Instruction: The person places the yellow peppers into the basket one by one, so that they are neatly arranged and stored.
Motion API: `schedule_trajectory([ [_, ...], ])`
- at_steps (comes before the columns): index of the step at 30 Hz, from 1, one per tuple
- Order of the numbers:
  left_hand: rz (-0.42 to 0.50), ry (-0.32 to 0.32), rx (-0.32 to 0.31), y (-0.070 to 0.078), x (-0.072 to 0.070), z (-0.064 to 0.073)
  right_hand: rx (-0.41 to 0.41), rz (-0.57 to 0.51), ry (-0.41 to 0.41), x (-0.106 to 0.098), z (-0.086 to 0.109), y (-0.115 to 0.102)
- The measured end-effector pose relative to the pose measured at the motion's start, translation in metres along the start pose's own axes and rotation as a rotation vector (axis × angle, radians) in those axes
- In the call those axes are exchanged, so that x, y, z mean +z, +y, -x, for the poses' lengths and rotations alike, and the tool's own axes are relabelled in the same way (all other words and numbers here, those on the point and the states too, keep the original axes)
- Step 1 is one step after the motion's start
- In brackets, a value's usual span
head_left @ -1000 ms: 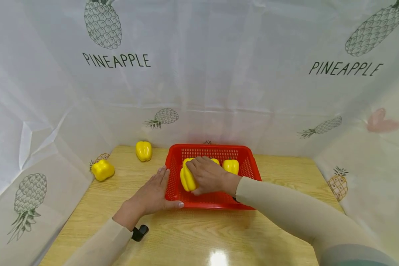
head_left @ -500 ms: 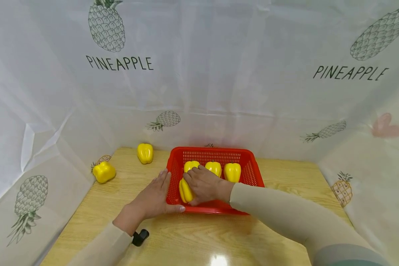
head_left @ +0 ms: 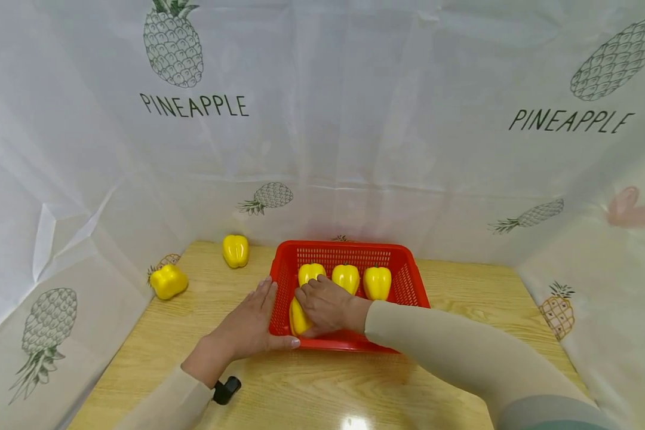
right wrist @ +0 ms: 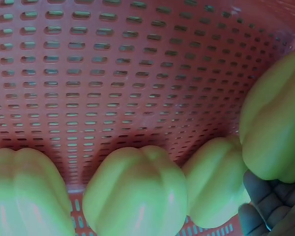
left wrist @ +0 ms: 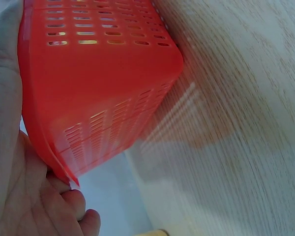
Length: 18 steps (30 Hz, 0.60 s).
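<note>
In the head view, my right hand [head_left: 328,306] grips a yellow bell pepper [head_left: 298,318] low inside the red perforated basket [head_left: 416,280], at its front left corner. The right wrist view shows this pepper [right wrist: 278,123] at the right, with my fingertips against its lower end. My left hand [head_left: 247,322] rests at the basket's left front corner, thumb along the front rim and straight fingers against the left side. A row of three yellow bell peppers stands along the back: a left one [head_left: 310,273], a middle one [head_left: 346,277] and a right one [head_left: 377,283].
Two more yellow bell peppers lie on the wooden table [head_left: 322,388] left of the basket: one near the back [head_left: 236,251], another by the left edge [head_left: 169,282]. A white sheet [head_left: 355,137] printed with pineapples encloses the table's back and sides.
My right hand has lowered the bell pepper into the basket's front left, moving toward me and uncovering the back row. My left hand keeps its place at the corner.
</note>
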<state>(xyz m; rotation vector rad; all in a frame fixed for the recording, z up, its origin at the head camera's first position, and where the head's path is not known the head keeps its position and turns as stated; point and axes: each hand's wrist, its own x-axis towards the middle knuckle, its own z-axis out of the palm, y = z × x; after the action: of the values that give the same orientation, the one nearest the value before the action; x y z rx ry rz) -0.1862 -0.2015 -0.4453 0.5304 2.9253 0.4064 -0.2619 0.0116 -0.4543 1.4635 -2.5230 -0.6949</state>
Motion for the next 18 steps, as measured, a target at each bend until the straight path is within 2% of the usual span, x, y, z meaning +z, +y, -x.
schedule_trajectory([
  [18, 0.013, 0.010, 0.000, 0.0018, 0.0011, 0.0009, -0.022, -0.042, -0.019, -0.0037, 0.0010, -0.0009],
])
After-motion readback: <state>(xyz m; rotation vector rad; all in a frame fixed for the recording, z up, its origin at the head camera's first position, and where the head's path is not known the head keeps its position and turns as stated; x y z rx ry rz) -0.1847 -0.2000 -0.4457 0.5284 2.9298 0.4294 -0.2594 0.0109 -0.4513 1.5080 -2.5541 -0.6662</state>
